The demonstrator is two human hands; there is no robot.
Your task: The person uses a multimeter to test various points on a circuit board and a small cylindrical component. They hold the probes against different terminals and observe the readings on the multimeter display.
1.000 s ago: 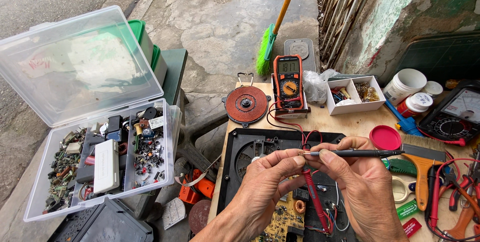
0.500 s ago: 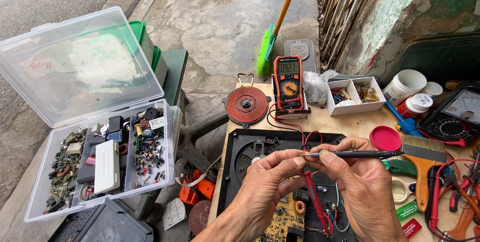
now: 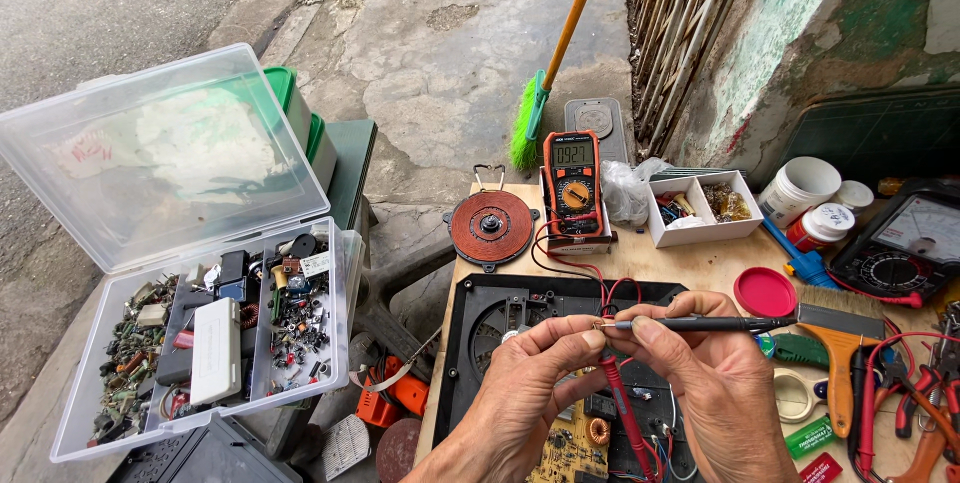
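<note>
Your left hand (image 3: 525, 398) and right hand (image 3: 715, 393) meet over the opened black appliance housing (image 3: 480, 313), which serves as landmark here. The left grip is pressed together, thumb and forefinger pinching a tiny component (image 3: 600, 324) plus, alongside it, the red probe (image 3: 620, 403); that probe's long axis runs nearly upright, slanting down toward you. The right grip is closed on the black probe (image 3: 710, 323), whose long axis lies level, left to right, tip pointing left at the component. The two probe tips converge on the component above the housing's middle, the tips touching or just beside it; too small to tell which. The component sits at the left fingertips, so the left hand is nearer; it lies left of the right grip, along the black probe's axis. Beyond the housing's far edge stands the orange multimeter (image 3: 572, 183), its red lead trailing toward your hands. The copper coil disc (image 3: 490, 226) rests beside the housing's far left corner on the tabletop (image 3: 690, 268).
</note>
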